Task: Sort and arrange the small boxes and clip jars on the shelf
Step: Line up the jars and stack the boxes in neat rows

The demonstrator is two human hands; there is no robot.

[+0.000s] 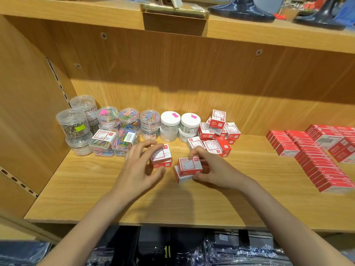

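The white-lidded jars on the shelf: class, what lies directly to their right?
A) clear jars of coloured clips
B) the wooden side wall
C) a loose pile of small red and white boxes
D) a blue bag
C: the small red and white boxes are heaped right beside the white-lidded jars; the jars of coloured clips stand on their other side.

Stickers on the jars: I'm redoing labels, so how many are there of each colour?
Pink stickers: 3
Green sticker: 1
Total: 4
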